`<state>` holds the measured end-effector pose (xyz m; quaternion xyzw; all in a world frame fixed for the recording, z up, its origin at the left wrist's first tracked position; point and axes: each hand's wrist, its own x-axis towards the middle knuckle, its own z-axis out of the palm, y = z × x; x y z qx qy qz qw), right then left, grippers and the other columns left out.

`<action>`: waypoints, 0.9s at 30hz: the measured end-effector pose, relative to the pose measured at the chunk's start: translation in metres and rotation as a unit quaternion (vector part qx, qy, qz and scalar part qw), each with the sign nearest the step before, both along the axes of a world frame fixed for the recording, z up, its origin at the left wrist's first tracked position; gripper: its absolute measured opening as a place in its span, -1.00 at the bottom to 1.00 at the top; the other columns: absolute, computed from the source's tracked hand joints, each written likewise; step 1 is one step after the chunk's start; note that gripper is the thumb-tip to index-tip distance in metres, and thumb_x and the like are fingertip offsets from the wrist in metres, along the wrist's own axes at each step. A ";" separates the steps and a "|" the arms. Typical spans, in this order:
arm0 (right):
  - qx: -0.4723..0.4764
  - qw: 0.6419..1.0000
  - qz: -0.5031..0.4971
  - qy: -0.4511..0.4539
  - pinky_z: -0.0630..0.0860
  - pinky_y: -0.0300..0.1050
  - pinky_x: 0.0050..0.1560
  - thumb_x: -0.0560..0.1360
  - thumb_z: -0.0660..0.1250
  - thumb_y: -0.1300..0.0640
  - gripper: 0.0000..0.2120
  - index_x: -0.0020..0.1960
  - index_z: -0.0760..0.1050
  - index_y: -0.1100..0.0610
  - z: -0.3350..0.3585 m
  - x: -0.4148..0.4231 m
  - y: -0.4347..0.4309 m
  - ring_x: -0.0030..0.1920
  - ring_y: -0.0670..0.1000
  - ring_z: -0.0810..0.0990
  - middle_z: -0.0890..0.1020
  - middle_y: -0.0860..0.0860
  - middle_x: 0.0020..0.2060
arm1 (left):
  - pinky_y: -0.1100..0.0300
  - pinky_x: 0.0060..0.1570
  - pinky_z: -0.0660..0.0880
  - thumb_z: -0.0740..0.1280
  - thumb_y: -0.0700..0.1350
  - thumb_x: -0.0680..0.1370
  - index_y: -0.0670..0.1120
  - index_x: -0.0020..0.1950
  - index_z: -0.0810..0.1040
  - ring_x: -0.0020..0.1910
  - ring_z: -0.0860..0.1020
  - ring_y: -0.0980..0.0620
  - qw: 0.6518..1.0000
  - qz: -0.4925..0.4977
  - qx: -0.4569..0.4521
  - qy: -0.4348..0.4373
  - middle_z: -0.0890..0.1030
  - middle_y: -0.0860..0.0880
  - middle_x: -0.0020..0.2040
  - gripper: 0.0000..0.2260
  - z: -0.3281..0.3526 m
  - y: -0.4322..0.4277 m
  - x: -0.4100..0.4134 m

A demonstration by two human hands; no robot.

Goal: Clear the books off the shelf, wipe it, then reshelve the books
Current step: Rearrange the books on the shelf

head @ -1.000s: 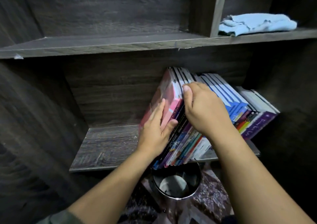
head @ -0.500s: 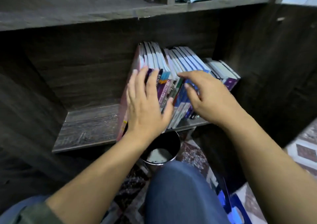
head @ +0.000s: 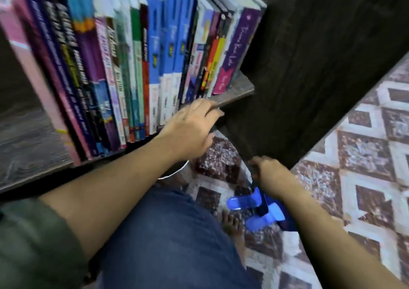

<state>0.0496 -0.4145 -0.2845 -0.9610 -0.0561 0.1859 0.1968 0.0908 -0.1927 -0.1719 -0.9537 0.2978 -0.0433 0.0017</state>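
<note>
A row of books (head: pixel 137 67) stands leaning left on the dark wooden shelf (head: pixel 239 89), with a pink one (head: pixel 28 67) at the left end and a purple one (head: pixel 239 45) at the right. My left hand (head: pixel 190 129) hovers in front of the books' lower ends at the shelf's front edge, fingers relaxed and holding nothing. My right hand (head: pixel 267 173) is lower, down near the floor beside the cabinet wall. Its fingers hang bent and blurred, with nothing seen in them.
A metal bin's rim (head: pixel 174 174) shows under the shelf behind my left arm. Blue sandals (head: pixel 254 204) lie on the patterned carpet (head: pixel 354 156) by my bare foot (head: pixel 232 224). The dark cabinet side (head: pixel 321 67) stands to the right. My jeans-clad knee (head: pixel 168 240) fills the foreground.
Both hands have come off the books. The left dropped to the shelf's front edge and the right went down toward the floor. The view swung down and right.
</note>
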 end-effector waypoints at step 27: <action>-0.169 0.982 -0.060 0.055 0.53 0.03 0.00 0.62 0.06 0.25 -0.69 0.35 0.31 0.18 -0.101 -0.002 0.040 0.15 0.17 0.57 0.54 0.12 0.17 | 0.08 0.48 0.07 0.23 -0.02 0.58 -0.12 0.58 0.04 0.49 0.13 -0.08 0.992 0.124 -0.006 0.035 0.13 -0.08 0.54 -0.37 -0.049 -0.007 0.024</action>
